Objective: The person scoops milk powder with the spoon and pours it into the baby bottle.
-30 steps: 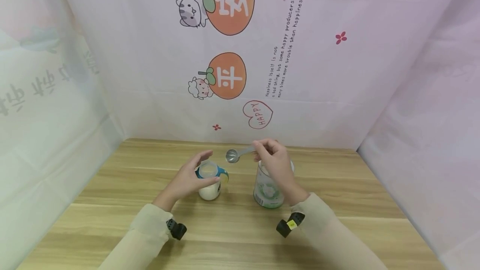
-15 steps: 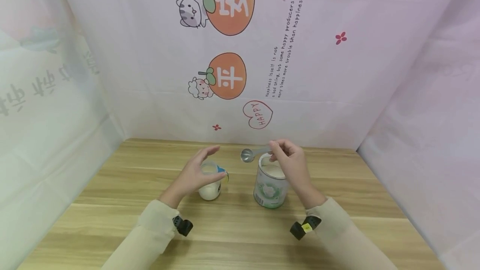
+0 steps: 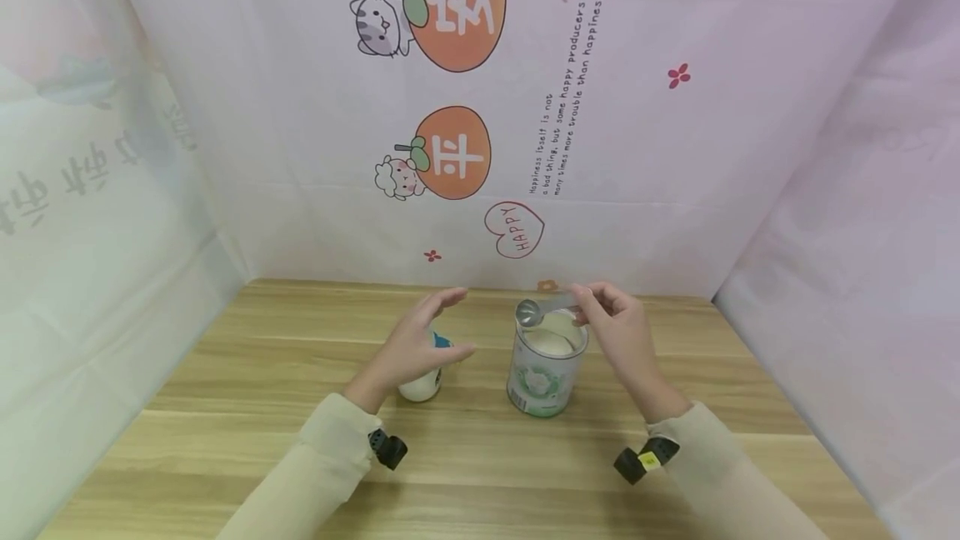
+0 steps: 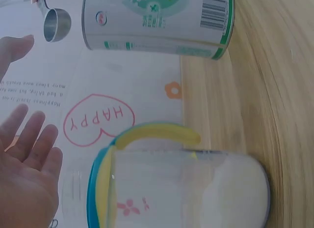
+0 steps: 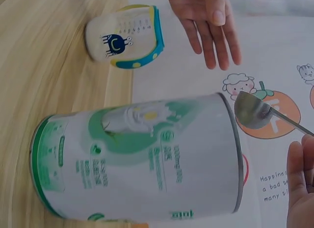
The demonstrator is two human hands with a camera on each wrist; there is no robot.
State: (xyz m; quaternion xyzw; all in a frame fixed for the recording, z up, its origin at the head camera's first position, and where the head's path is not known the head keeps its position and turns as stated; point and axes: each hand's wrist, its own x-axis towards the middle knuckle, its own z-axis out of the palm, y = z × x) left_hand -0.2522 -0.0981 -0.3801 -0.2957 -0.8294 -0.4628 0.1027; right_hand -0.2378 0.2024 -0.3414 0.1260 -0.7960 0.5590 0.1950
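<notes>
We see the right hand [image 3: 621,330] pinching the spoon [image 3: 529,313] by its handle just above the rim of the can [image 3: 540,382], presumably to keep fingers away from the powder [image 3: 550,343], while the left hand [image 3: 415,348], fingers extended and holding nothing, is near the upright bottle [image 5: 128,34].

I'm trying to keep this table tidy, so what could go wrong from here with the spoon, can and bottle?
The right hand holds the spoon only by its handle, so it might slip or twist. The bowl is near the rim of the open can and could catch it. The left hand is beside the upright bottle without gripping it, so a bump might topple it.
</notes>
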